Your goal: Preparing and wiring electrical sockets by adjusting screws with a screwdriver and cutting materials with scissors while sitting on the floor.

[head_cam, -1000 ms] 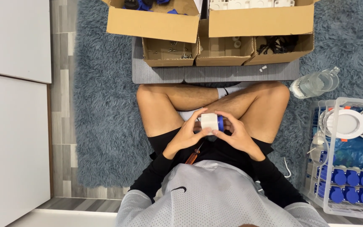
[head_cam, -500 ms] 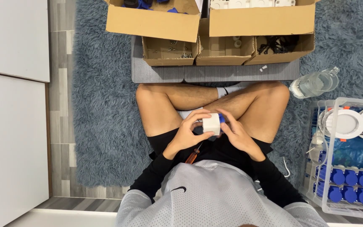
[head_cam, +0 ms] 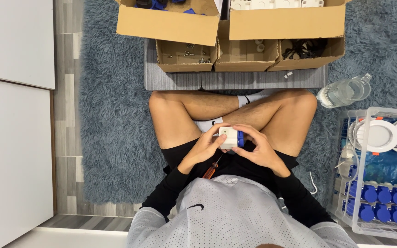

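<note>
- A small white plastic box [head_cam: 229, 137], squarish with rounded corners and a blue part on its right side, sat over the person's lap, just above the crossed legs.
- The left hand [head_cam: 206, 148] gripped it from the left and below, fingers curled against its smooth face; the right hand [head_cam: 256, 148] closed on the blue side, fingers wrapped over the top edge.
- An orange-handled screwdriver [head_cam: 211, 169] lay on the black shorts just beneath the left hand, not touching the box.
- Ahead, open corrugated cardboard boxes [head_cam: 235, 57] stood on a ribbed grey mat [head_cam: 175, 80] over a shaggy blue-grey rug [head_cam: 111, 128].
- To the right, a clear plastic crate [head_cam: 368, 216] held round blue caps and white discs; a clear water bottle [head_cam: 343, 92] lay nearby.
</note>
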